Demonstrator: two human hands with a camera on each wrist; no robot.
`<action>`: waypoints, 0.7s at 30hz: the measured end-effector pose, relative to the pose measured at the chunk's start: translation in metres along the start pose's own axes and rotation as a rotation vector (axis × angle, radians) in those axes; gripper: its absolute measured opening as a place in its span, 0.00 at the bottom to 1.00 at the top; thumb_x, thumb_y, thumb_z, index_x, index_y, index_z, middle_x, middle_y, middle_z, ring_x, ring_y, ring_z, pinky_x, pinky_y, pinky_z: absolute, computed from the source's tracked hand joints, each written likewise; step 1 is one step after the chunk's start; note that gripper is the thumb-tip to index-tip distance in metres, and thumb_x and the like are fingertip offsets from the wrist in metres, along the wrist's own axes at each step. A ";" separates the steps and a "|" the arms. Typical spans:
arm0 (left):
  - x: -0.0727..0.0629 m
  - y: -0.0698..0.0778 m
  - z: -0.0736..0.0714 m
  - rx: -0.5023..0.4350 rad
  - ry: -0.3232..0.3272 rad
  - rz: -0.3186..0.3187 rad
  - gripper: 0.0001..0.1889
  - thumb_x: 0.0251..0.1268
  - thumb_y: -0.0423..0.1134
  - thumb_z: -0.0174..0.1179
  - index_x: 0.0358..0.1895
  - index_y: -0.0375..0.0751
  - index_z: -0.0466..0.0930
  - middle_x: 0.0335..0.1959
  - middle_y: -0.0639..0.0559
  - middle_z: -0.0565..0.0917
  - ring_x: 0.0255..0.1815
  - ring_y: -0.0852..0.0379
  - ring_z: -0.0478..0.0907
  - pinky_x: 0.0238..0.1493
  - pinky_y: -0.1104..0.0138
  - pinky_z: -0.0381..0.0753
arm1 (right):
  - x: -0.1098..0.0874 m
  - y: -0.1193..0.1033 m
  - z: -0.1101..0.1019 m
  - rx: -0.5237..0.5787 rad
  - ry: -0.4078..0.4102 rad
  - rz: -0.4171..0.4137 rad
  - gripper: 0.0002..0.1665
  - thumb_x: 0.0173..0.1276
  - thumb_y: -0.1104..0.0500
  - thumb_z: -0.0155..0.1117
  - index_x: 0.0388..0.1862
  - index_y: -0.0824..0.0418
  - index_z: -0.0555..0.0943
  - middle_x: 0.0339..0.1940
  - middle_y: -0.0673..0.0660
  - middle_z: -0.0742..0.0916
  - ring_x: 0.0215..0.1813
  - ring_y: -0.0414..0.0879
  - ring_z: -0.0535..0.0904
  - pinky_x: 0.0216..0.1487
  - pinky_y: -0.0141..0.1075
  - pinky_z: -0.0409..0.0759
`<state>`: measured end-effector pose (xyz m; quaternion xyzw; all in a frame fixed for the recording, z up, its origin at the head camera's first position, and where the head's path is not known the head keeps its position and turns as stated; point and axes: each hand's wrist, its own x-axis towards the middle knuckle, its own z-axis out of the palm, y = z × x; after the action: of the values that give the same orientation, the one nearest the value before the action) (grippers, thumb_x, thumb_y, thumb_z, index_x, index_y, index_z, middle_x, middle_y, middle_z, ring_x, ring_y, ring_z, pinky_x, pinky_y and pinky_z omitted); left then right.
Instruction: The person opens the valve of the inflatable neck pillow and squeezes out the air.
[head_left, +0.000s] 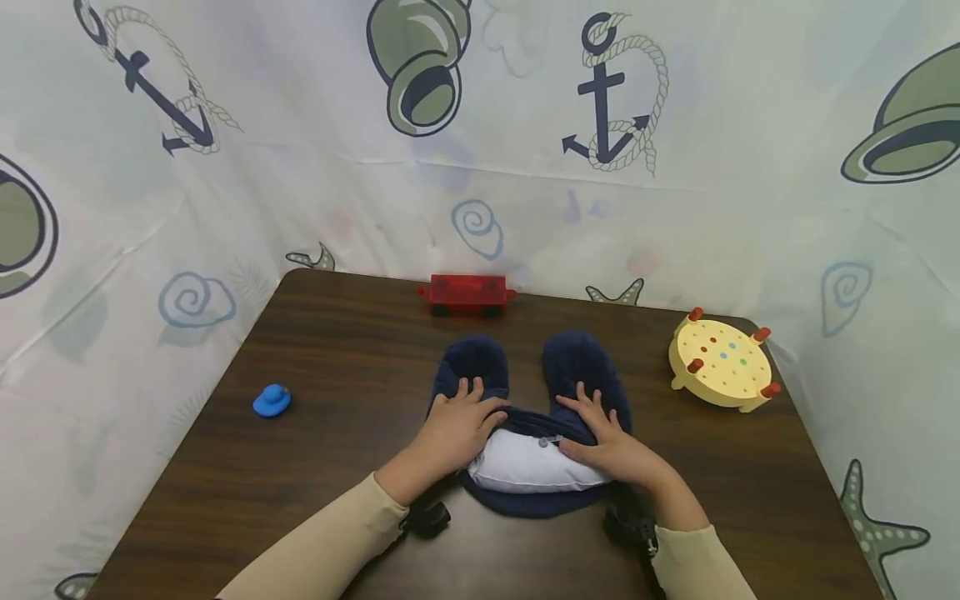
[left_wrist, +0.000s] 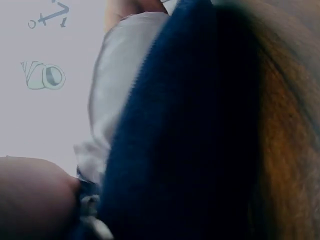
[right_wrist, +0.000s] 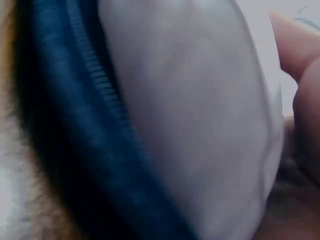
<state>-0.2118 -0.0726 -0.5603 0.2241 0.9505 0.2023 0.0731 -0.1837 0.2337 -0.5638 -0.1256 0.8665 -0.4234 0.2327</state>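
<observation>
A navy plush U-shaped neck pillow [head_left: 581,358] lies on the table, its two arms toward the far side. Its zipper is open along the curve, and a white inner cushion [head_left: 517,467] bulges out of the cover. My left hand [head_left: 453,429] rests on the left side with fingers extended over that arm. On the other side, my right hand [head_left: 611,442] lies with fingers spread and thumb over the white cushion, near the zipper pull [head_left: 551,440]. Zipper teeth [right_wrist: 97,75] edge the blue cover in the right wrist view.
A blue rubber duck [head_left: 272,401] sits at the left of the wooden table [head_left: 337,358]. The red toy wagon [head_left: 468,293] stands at the back edge. At the far right is a round yellow toy with red pegs [head_left: 720,362]. A printed curtain [head_left: 525,225] hangs behind.
</observation>
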 end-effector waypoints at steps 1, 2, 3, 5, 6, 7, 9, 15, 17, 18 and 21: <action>-0.002 0.000 -0.002 -0.034 0.036 0.011 0.23 0.88 0.57 0.52 0.77 0.60 0.79 0.80 0.42 0.76 0.81 0.36 0.73 0.74 0.37 0.74 | -0.002 -0.002 0.002 0.005 0.027 -0.005 0.48 0.80 0.38 0.67 0.91 0.44 0.58 0.95 0.58 0.40 0.92 0.64 0.21 0.83 0.74 0.21; -0.003 -0.001 -0.004 -0.063 0.074 0.032 0.23 0.87 0.55 0.56 0.76 0.59 0.80 0.77 0.45 0.80 0.77 0.40 0.78 0.73 0.40 0.77 | -0.004 -0.004 0.003 0.011 0.065 -0.012 0.45 0.80 0.40 0.67 0.89 0.45 0.62 0.95 0.58 0.45 0.93 0.64 0.26 0.84 0.74 0.24; -0.005 0.000 -0.006 -0.087 0.117 0.067 0.22 0.86 0.52 0.59 0.75 0.57 0.80 0.74 0.48 0.84 0.75 0.43 0.81 0.72 0.43 0.79 | -0.007 -0.007 0.004 0.021 0.108 -0.027 0.41 0.80 0.43 0.69 0.86 0.48 0.67 0.95 0.59 0.52 0.94 0.65 0.31 0.85 0.74 0.28; -0.008 0.001 -0.012 -0.117 0.199 0.180 0.18 0.83 0.41 0.63 0.71 0.53 0.83 0.67 0.52 0.88 0.67 0.48 0.86 0.68 0.50 0.84 | -0.012 -0.013 0.005 0.040 0.212 -0.072 0.33 0.79 0.49 0.71 0.79 0.52 0.76 0.90 0.60 0.67 0.93 0.66 0.48 0.86 0.73 0.40; -0.010 0.002 -0.016 -0.125 0.221 0.251 0.16 0.82 0.36 0.63 0.66 0.52 0.86 0.61 0.53 0.89 0.62 0.52 0.87 0.64 0.55 0.86 | -0.016 -0.017 0.006 0.055 0.264 -0.097 0.28 0.78 0.52 0.73 0.74 0.54 0.80 0.85 0.60 0.74 0.91 0.64 0.57 0.86 0.72 0.48; -0.011 0.005 -0.020 -0.132 0.217 0.332 0.15 0.80 0.32 0.62 0.61 0.51 0.88 0.57 0.55 0.89 0.56 0.55 0.86 0.60 0.59 0.87 | -0.020 -0.018 0.005 0.075 0.315 -0.116 0.23 0.77 0.54 0.74 0.67 0.55 0.84 0.79 0.59 0.82 0.87 0.62 0.67 0.85 0.69 0.57; -0.013 0.010 -0.026 -0.148 0.148 0.508 0.16 0.75 0.26 0.59 0.51 0.51 0.90 0.48 0.58 0.87 0.48 0.60 0.83 0.54 0.67 0.84 | -0.026 -0.021 0.005 0.132 0.366 -0.160 0.13 0.76 0.58 0.75 0.56 0.56 0.87 0.66 0.57 0.91 0.76 0.55 0.82 0.79 0.58 0.75; -0.017 0.014 -0.026 -0.010 -0.038 0.623 0.12 0.81 0.37 0.61 0.56 0.53 0.91 0.50 0.62 0.84 0.52 0.63 0.75 0.60 0.67 0.78 | -0.030 -0.014 0.008 0.224 0.225 -0.253 0.09 0.81 0.57 0.68 0.56 0.53 0.89 0.69 0.56 0.89 0.77 0.47 0.81 0.76 0.35 0.75; -0.015 0.014 -0.021 0.064 -0.001 0.563 0.14 0.82 0.44 0.62 0.64 0.54 0.88 0.61 0.58 0.83 0.66 0.57 0.75 0.72 0.58 0.75 | -0.027 -0.008 0.010 0.215 0.199 -0.265 0.15 0.82 0.56 0.68 0.64 0.50 0.87 0.78 0.57 0.83 0.85 0.53 0.71 0.83 0.39 0.67; -0.014 0.013 -0.019 0.081 0.007 0.535 0.17 0.83 0.47 0.63 0.68 0.55 0.86 0.68 0.56 0.80 0.74 0.53 0.72 0.76 0.53 0.72 | -0.026 -0.006 0.011 0.213 0.190 -0.265 0.19 0.81 0.56 0.69 0.67 0.48 0.86 0.82 0.58 0.78 0.88 0.56 0.66 0.87 0.47 0.64; -0.011 0.013 -0.017 0.088 -0.007 0.439 0.27 0.82 0.55 0.63 0.79 0.57 0.76 0.86 0.51 0.65 0.90 0.39 0.56 0.85 0.38 0.60 | -0.021 0.001 0.014 0.183 0.155 -0.244 0.30 0.78 0.52 0.73 0.76 0.40 0.79 0.90 0.59 0.66 0.92 0.64 0.53 0.87 0.70 0.51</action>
<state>-0.2009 -0.0731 -0.5395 0.4294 0.8866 0.1707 0.0206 -0.1585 0.2343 -0.5659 -0.1752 0.8181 -0.5339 0.1223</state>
